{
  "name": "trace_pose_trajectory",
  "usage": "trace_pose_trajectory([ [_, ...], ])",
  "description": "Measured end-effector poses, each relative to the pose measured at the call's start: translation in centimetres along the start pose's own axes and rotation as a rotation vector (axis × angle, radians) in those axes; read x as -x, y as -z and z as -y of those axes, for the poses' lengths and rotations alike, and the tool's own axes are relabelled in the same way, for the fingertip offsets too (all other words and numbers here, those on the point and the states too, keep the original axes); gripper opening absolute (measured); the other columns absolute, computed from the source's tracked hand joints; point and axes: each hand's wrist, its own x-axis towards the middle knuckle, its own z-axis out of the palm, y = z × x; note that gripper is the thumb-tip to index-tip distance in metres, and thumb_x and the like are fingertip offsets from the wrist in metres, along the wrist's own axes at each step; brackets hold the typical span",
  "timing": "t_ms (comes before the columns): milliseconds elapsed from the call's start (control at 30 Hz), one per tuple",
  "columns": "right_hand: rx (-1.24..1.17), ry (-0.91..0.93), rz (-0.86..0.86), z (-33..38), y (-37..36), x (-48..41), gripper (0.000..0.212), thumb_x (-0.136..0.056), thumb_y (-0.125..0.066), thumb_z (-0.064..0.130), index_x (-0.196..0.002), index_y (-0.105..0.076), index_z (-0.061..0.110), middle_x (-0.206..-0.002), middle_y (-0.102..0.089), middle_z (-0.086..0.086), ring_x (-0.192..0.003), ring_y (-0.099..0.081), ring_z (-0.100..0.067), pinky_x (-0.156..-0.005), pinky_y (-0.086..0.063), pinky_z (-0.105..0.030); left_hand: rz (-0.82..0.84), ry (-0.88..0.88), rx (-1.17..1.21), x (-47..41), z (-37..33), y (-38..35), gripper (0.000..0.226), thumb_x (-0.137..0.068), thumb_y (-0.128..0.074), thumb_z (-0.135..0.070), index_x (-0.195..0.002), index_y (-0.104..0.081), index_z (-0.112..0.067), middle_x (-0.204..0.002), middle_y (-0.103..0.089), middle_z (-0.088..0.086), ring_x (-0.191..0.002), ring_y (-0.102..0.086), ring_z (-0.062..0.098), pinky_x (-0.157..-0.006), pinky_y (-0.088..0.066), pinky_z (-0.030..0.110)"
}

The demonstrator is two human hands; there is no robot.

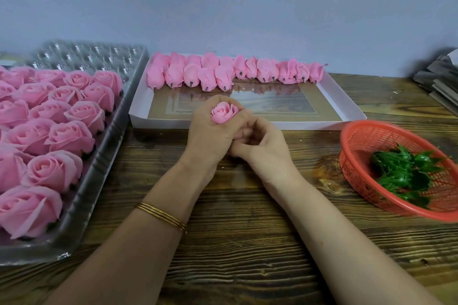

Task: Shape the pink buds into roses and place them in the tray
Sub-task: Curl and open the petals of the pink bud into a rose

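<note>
My left hand [210, 135] grips a pink bud [224, 112] from below, its top petals curled like a small rose. My right hand [262, 142] is tucked against the left one with curled fingers at the bud's hidden base; what it pinches is out of sight. Behind my hands, a row of closed pink buds [233, 70] lies along the far side of a white box lid [347, 101]. At the left, a clear plastic tray [99, 163] holds several finished pink roses [70, 137].
A red plastic basket [357, 136] with green leaf pieces [406, 173] sits at the right on the wooden table [247, 242]. Stacked grey sheets [438, 82] lie at the far right. A pale wall stands close behind the box lid.
</note>
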Motion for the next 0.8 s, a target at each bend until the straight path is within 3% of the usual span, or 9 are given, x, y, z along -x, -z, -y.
trace_pose_trajectory([
  [100, 0.071, 0.061, 0.023, -0.31, -0.49, 0.08, 0.036, -0.068, -0.075, -0.014, -0.099, -0.061, 0.001, -0.075, -0.061, -0.003, -0.066, -0.056, -0.013, -0.064, -0.049, -0.024, -0.012, 0.031, 0.046, 0.02, -0.08, -0.07, 0.020, -0.083, -0.068, 0.006, -0.078, -0.056, -0.009, -0.056, -0.058, -0.009, -0.049, -0.056, 0.002, -0.046, -0.046, 0.015],
  [200, 0.170, 0.111, -0.005, -0.67, -0.85, 0.26, 0.041, -0.064, -0.081, 0.003, -0.099, -0.063, 0.013, -0.075, -0.062, 0.004, -0.066, -0.057, -0.012, -0.065, -0.049, -0.029, -0.004, 0.044, 0.064, 0.07, -0.22, -0.08, 0.019, -0.083, -0.068, 0.006, -0.083, -0.053, -0.006, -0.056, -0.056, -0.006, -0.047, -0.054, 0.003, -0.044, -0.046, 0.017],
  [333, 0.267, 0.165, -0.073, -0.77, -0.91, 0.26, 0.033, -0.058, -0.075, 0.027, -0.088, -0.062, 0.021, -0.066, -0.060, 0.013, -0.060, -0.056, -0.006, -0.060, -0.047, -0.028, -0.005, 0.043, 0.062, 0.00, -0.22, -0.14, 0.022, -0.082, -0.068, 0.009, -0.082, -0.052, -0.006, -0.058, -0.054, -0.002, -0.047, -0.052, 0.005, -0.045, -0.044, 0.018],
  [500, 0.310, 0.211, -0.095, -0.80, -1.04, 0.31, 0.028, -0.060, -0.073, 0.031, -0.086, -0.065, 0.021, -0.058, -0.054, 0.016, -0.055, -0.051, -0.002, -0.057, -0.043, -0.025, -0.003, 0.069, 0.062, 0.05, -0.06, 0.00, 0.030, -0.078, -0.074, 0.006, -0.083, -0.053, -0.016, -0.066, -0.052, 0.004, -0.048, -0.050, 0.008, -0.045, -0.045, 0.019],
  [600, 0.307, 0.215, -0.097, -0.91, -0.95, 0.32, 0.020, -0.062, -0.075, 0.027, -0.072, -0.058, 0.025, -0.054, -0.053, 0.018, -0.052, -0.048, -0.002, -0.054, -0.040, -0.023, -0.007, 0.084, 0.073, 0.03, -0.09, 0.00, 0.027, -0.080, -0.073, 0.005, -0.087, -0.055, -0.015, -0.064, -0.053, 0.004, -0.045, -0.050, 0.007, -0.043, -0.043, 0.019],
  [800, 0.303, 0.211, -0.079, -0.91, -0.78, 0.19, 0.019, -0.061, -0.074, 0.032, -0.065, -0.056, 0.034, -0.051, -0.052, 0.017, -0.052, -0.047, -0.003, -0.055, -0.040, -0.024, 0.036, 0.084, 0.081, 0.10, -0.09, 0.08, 0.030, -0.077, -0.075, 0.007, -0.087, -0.055, -0.013, -0.057, -0.051, 0.000, -0.043, -0.047, 0.009, -0.042, -0.043, 0.019],
])
